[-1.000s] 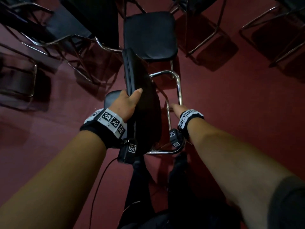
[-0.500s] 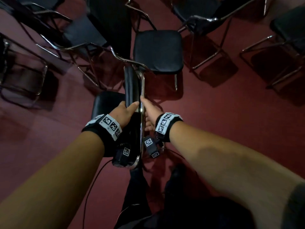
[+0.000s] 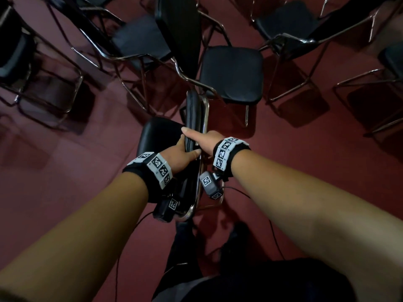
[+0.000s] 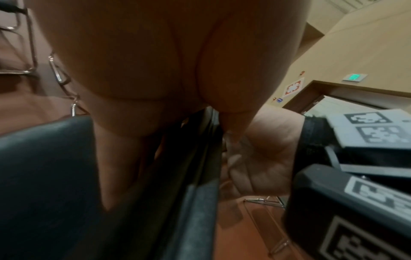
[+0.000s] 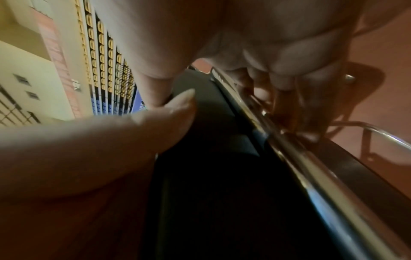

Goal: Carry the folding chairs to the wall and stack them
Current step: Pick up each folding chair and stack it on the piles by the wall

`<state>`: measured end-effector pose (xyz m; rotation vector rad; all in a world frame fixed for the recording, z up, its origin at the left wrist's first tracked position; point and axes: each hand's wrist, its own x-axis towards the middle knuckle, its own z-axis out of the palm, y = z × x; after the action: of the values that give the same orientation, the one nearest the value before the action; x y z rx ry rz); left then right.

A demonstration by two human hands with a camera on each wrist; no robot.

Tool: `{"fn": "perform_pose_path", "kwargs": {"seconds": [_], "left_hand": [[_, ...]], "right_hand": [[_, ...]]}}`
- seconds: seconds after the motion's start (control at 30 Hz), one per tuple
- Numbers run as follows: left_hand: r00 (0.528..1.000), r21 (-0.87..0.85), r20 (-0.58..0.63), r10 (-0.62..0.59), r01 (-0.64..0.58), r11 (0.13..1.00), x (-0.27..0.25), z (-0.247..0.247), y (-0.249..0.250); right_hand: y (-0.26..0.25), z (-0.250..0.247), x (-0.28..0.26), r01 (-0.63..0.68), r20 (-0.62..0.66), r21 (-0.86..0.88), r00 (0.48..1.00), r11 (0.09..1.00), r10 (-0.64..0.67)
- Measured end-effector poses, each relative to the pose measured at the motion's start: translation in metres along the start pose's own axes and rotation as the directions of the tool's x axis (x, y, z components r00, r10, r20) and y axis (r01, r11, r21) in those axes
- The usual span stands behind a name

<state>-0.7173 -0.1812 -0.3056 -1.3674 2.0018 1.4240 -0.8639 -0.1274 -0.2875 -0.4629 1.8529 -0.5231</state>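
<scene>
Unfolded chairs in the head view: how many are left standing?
6 at least: seat just ahead, one upper left of it, far left, top left, upper right, right edge. More may be out of frame.

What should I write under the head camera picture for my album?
Both hands, left and right, grip a folded chair above the red floor, with open chairs around.

The right hand [image 5: 255, 52] curls its fingers [image 5: 286, 73] round the folded chair [image 5: 222, 176] and its chrome tube [image 5: 322, 172].
</scene>
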Motion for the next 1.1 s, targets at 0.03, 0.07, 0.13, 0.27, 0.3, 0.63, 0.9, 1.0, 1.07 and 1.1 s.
{"fn": "perform_pose_path", "kwargs": {"seconds": [0.03, 0.07, 0.13, 0.27, 0.3, 0.63, 0.9, 1.0, 1.07, 1.1], "left_hand": [[1.000, -0.009, 0.003, 0.007, -0.007, 1.000, 0.001, 0.001, -0.002], [1.000, -0.018, 0.006, 0.015, -0.015, 1.000, 0.002, 0.002, -0.003], [1.000, -0.041, 0.012, 0.025, -0.025, 0.999, 0.005, 0.001, -0.003], [0.998, -0.140, 0.061, 0.025, -0.016, 0.990, 0.006, 0.007, 0.008], [0.997, -0.173, 0.079, 0.011, 0.003, 0.985, 0.009, 0.012, 0.008], [0.960, -0.487, 0.257, 0.109, 0.031, 0.873, 0.011, 0.074, 0.084], [0.905, -0.362, 0.387, 0.176, -0.026, 0.932, 0.028, 0.142, 0.130], [0.938, -0.355, 0.296, 0.179, -0.065, 0.933, 0.030, 0.154, 0.139], [0.974, -0.248, 0.164, 0.157, -0.114, 0.962, 0.035, 0.147, 0.138], [0.988, -0.135, 0.067, 0.138, -0.128, 0.983, 0.040, 0.140, 0.133]], "right_hand": [[-0.001, 0.000, -0.001, 0.011, -0.001, -0.016, 1.000, 1.000, -0.011], [-0.001, -0.001, -0.002, 0.024, -0.001, -0.024, 1.000, 0.999, -0.024], [0.000, -0.004, 0.000, 0.029, -0.002, -0.028, 1.000, 0.999, -0.029], [0.005, -0.018, -0.003, 0.000, -0.009, -0.026, 1.000, 1.000, 0.000], [0.006, -0.024, -0.007, -0.015, -0.008, -0.018, 1.000, 1.000, 0.015], [0.043, -0.114, -0.047, -0.100, -0.129, 0.012, 0.987, 0.995, 0.101], [0.093, -0.181, -0.061, -0.193, -0.273, -0.109, 0.949, 0.975, 0.157], [0.110, -0.198, -0.061, -0.211, -0.311, -0.180, 0.939, 0.961, 0.148], [0.120, -0.208, -0.060, -0.212, -0.320, -0.187, 0.936, 0.959, 0.144], [0.124, -0.212, -0.059, -0.213, -0.321, -0.177, 0.935, 0.961, 0.149]]}}
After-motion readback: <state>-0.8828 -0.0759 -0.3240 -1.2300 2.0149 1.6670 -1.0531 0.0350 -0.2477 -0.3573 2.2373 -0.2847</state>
